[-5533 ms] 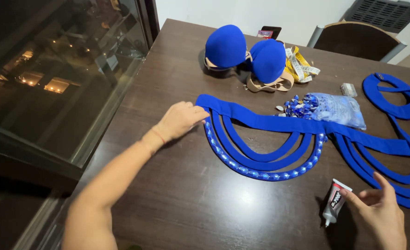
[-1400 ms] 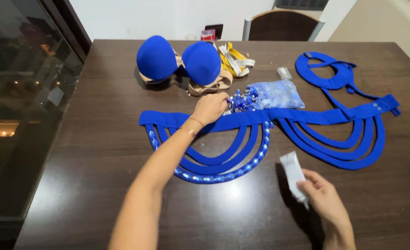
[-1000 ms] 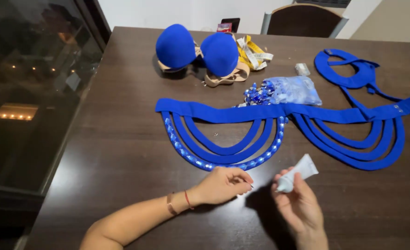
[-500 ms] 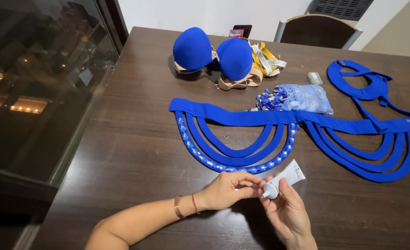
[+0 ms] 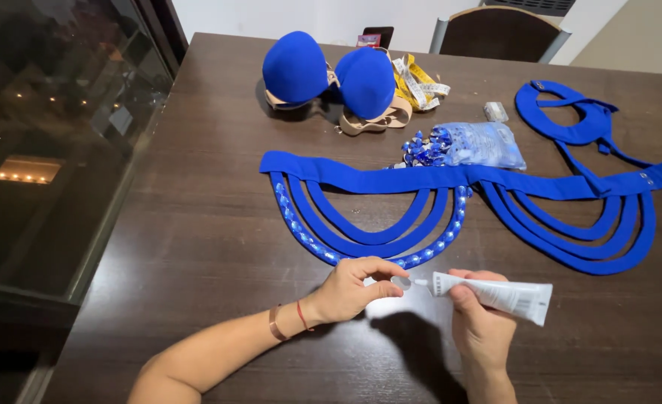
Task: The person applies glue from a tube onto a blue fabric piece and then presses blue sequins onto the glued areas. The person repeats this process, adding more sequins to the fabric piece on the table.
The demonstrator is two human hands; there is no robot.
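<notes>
My right hand (image 5: 484, 329) grips a white glue tube (image 5: 495, 293), held level just above the dark wooden table (image 5: 196, 224). My left hand (image 5: 353, 288) pinches the small cap (image 5: 401, 283) at the tube's nozzle between thumb and fingers. Just beyond both hands lies a blue fabric piece (image 5: 368, 213) with hanging loops; its outer loop is lined with shiny blue stones.
A second blue looped piece (image 5: 577, 217) lies to the right. Further back are a blue padded bra (image 5: 331, 75), a yellow measuring tape (image 5: 420, 78), a clear bag of blue stones (image 5: 465, 144) and a blue collar strap (image 5: 570, 116). A chair (image 5: 499, 30) stands behind the table.
My left hand left the blue fabric piece and came down to the tube's nozzle. My right hand lifted the tube and turned it level.
</notes>
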